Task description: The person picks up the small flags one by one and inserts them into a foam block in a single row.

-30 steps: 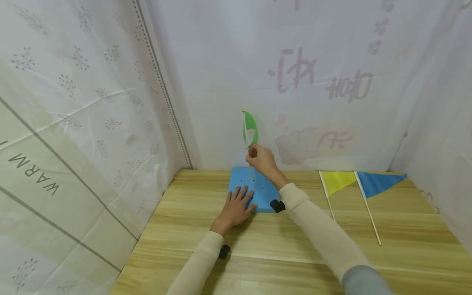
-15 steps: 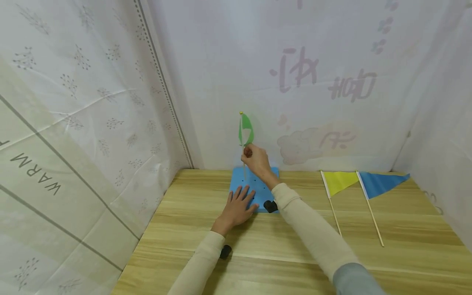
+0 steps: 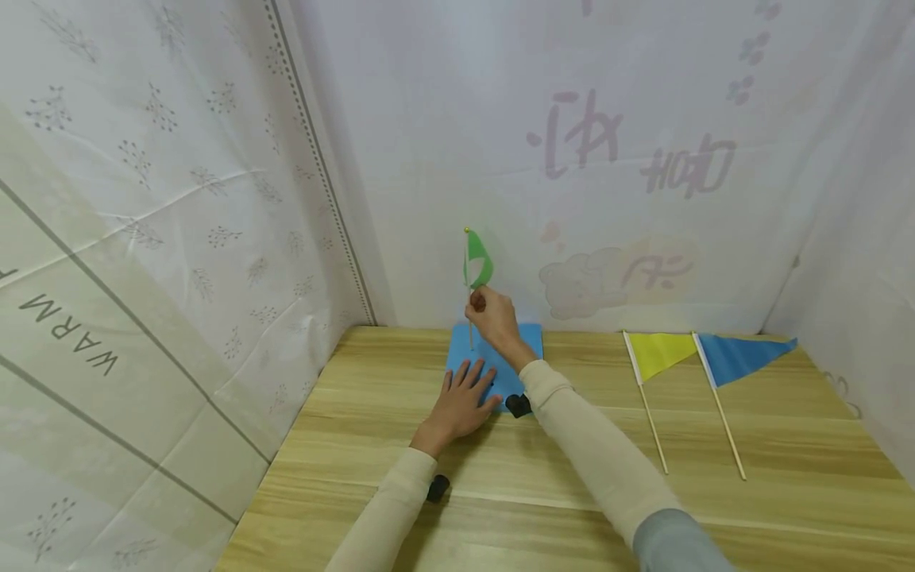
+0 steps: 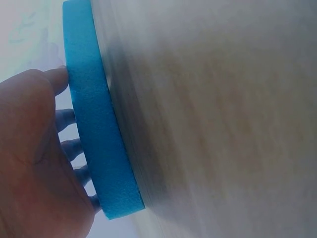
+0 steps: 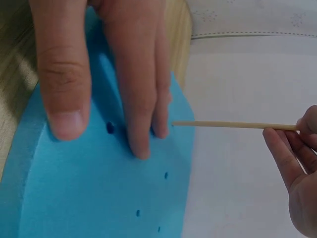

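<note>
- We pinched the thin wooden stick of the green flag in our right hand, fingertips closed on it just under the cloth, and held it upright over the far left part of the blue foam block.
- In the right wrist view the stick met the foam at its far edge, just beside the fingers of the other hand; we could not tell how deep the tip sat.
- Our left hand lay flat on the near left part of the block, fingers straight and slightly spread, pressing down on it.
- From the left wrist camera the palm rested on top of the foam slab, whose thick side edge stood against the wooden table.
- The block lay at the far middle of the table, close to the white curtain wall.
- Several small holes dotted the foam's top.
- A yellow flag and a blue flag lay flat side by side at the far right of the table, well apart from the block, sticks pointing towards us.
</note>
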{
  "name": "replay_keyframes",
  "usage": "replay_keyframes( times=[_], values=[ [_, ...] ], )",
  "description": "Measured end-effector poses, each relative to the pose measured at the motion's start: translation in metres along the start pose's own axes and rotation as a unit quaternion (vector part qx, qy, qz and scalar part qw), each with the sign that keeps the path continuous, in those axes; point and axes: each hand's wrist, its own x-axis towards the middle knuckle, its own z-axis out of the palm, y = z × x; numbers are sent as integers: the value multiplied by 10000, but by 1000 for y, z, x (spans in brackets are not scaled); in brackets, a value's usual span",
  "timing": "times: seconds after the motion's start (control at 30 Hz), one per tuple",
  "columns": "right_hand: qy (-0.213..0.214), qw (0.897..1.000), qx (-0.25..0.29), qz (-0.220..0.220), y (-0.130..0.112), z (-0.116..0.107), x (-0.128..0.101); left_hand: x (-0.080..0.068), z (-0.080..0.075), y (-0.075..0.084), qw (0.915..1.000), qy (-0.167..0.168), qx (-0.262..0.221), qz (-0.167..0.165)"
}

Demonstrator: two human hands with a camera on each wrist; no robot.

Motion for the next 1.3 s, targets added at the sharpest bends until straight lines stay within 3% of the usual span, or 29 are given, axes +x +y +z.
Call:
replay_keyframes(
  times=[0.3,0.67,0.97,1.3],
  values=[
    [-445,9987,-244,-96,7,5,-2,1,-1,1,10000,-2,59,-63],
    [-225,9992,-329,-70,9,-4,-4,-1,-3,2,9999,35,125,-1],
    [-113,9997,-213,-39,17,-40,-11,-2,-2,2,9999,-6,71,-75],
    [-144,9993,-28,336,54,-91,-30,-2,0,1,9998,153,51,72]
  ],
)
